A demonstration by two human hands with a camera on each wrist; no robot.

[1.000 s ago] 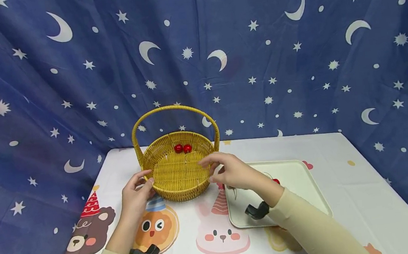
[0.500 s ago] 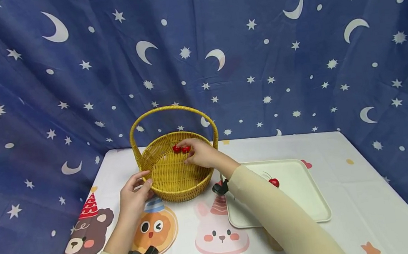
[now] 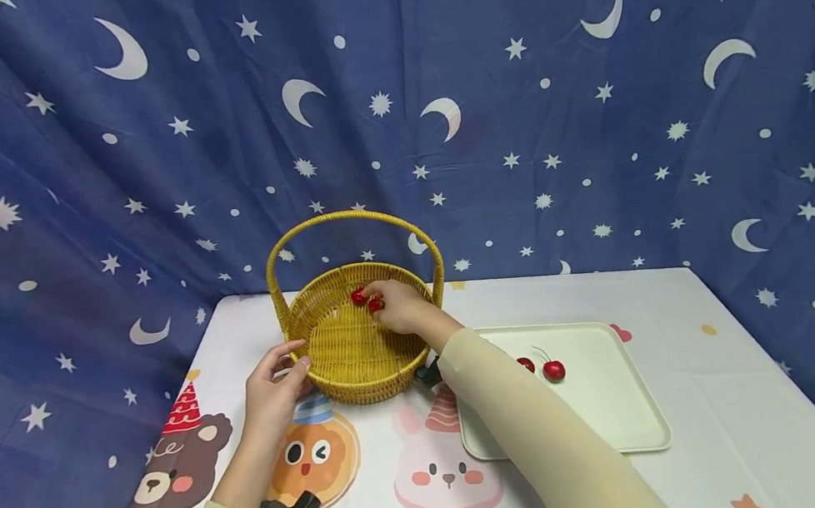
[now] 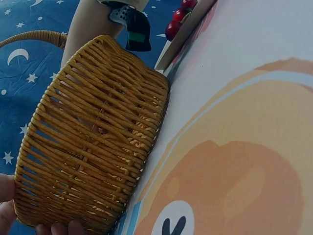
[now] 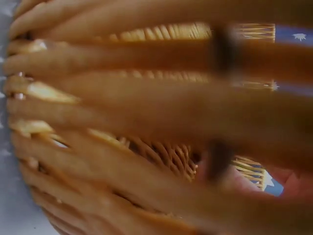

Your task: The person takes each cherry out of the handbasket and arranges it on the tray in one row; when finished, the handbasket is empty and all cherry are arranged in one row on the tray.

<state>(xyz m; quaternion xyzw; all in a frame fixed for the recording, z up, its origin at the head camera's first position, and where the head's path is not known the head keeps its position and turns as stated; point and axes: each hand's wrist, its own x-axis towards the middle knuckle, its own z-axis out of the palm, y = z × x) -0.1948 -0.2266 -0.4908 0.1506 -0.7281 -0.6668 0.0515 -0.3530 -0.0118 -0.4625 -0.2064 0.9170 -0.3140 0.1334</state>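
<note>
A yellow wicker basket (image 3: 362, 389) with a tall arched handle stands on the table. My left hand (image 3: 274, 382) holds its left side, with fingertips (image 4: 58, 228) against the weave in the left wrist view. Reaching inside over the right rim, my right hand (image 3: 402, 309) has thumb and fingers around a red cherry (image 3: 376, 304). Another cherry (image 3: 358, 296) lies just left of it, by the back wall. In the right wrist view, blurred basket weave (image 5: 146, 107) hides most of the hand.
A cream tray (image 3: 613, 398) lies right of the basket, partly under my right forearm. On it are a cherry (image 3: 553, 371) with a thin stem and a second cherry (image 3: 525, 365) beside the sleeve. A blue curtain (image 3: 516, 149) hangs behind the table.
My right hand has moved left from over the tray's edge into the basket and closed around a cherry. My left hand has stayed at the basket's side.
</note>
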